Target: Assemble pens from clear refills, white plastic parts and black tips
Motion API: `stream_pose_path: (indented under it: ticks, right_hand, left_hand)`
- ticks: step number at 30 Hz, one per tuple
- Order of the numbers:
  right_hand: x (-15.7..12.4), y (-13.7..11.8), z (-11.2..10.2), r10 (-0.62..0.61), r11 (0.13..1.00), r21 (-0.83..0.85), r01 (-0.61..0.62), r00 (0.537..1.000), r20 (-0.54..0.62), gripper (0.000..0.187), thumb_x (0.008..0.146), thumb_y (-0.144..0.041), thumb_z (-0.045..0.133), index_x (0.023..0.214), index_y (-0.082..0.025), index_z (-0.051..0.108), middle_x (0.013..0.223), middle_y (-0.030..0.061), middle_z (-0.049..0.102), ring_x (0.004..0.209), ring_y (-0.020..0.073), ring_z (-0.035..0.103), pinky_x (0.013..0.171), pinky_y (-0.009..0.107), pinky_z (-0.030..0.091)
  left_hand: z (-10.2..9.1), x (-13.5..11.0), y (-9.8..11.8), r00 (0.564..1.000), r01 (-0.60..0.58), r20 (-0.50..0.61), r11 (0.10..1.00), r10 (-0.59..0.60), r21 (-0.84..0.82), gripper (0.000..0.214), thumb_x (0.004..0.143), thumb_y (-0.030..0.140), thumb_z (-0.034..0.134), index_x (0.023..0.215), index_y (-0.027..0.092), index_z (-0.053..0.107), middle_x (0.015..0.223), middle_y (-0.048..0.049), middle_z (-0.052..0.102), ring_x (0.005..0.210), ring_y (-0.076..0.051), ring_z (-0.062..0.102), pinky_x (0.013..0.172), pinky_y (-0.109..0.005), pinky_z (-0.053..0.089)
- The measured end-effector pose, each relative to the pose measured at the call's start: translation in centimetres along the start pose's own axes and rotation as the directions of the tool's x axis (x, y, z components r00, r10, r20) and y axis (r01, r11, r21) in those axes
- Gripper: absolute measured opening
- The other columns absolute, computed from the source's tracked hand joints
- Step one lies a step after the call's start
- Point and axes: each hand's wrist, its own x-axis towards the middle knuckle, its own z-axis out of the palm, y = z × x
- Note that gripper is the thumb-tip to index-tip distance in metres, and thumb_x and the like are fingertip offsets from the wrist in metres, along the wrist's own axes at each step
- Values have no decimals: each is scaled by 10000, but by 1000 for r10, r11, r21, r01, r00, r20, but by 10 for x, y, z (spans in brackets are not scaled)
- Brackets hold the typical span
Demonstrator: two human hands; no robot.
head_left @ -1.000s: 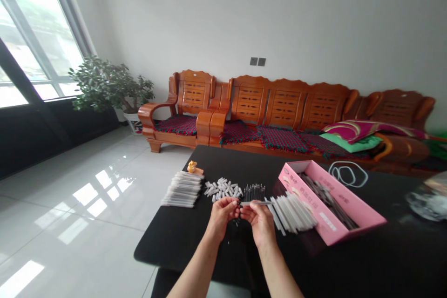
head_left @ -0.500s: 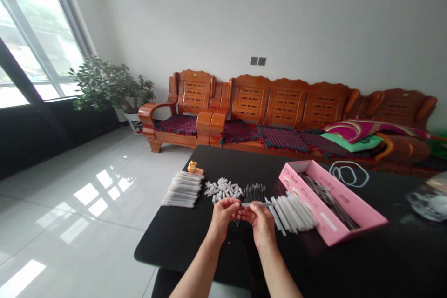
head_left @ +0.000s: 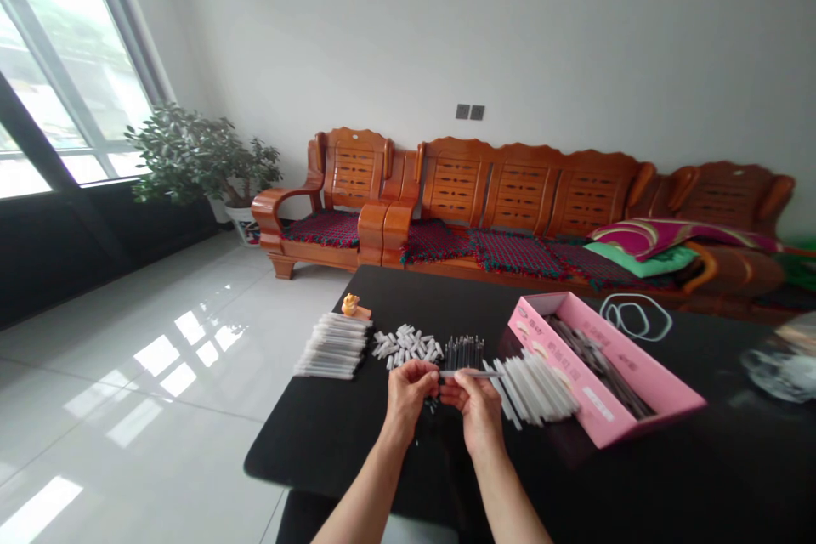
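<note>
Both hands meet above the near part of the table, on one slim grey pen (head_left: 490, 374) held nearly level. My left hand (head_left: 405, 398) is closed in a pinch at the pen's left end, which its fingertips hide. Thumb and fingers of my right hand (head_left: 478, 415) close around the shaft, and its right end sticks out past them. Just beyond the hands lie a heap of short white caps (head_left: 408, 346) and a row of thin dark refills (head_left: 464, 351). Pale translucent tubes (head_left: 535, 388) lie right of my right hand.
A stack of pale pens (head_left: 335, 346) lies at the table's left, beside a small orange figurine (head_left: 350, 304). On the right, a pink box (head_left: 663, 410) holds dark sticks. Farther right are a white cord loop (head_left: 660, 327) and a clear plastic bag (head_left: 781, 365). A wooden sofa (head_left: 523, 187) stands behind.
Almost nothing differs. Both hands stay in the same place on the pen, with only a slight shift of the fingers and of the camera view.
</note>
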Motion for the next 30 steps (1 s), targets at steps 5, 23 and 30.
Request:
stream_pose_path:
  ticks: [5, 23, 30]
  right_hand:
    - [-2, -2, 1, 35, 999, 40, -35, 999, -17, 324, 575, -276, 826, 792, -141, 625, 592, 46, 721, 489, 209, 688, 430, 263, 561]
    - [0, 4, -1, 65, 997, 39, -65, 998, 6, 346, 571, -284, 844, 796, -143, 621, 596, 53, 727, 493, 209, 691, 433, 259, 555]
    - [-3, -1, 4, 49, 998, 42, -48, 999, -23, 345, 559, -288, 845, 778, -135, 627, 584, 52, 719, 482, 214, 688, 421, 260, 548]
  left_hand:
    - [-3, 0, -4, 989, -145, -14, 969, 151, 198, 139, 686, 237, 731, 775, 131, 724, 651, -35, 676, 571, -125, 584, 551, -209, 459]
    - [-6, 0, -6, 1000, -5, 22, 988, 2, 155, 392, 720, 487, 733, 675, 113, 624, 480, 14, 544, 370, -66, 435, 360, -172, 333]
    - [-8, 2, -2, 998, -15, 66, 998, 11, 59, 417, 652, 459, 792, 860, 112, 691, 686, -34, 656, 538, -118, 577, 472, -203, 467]
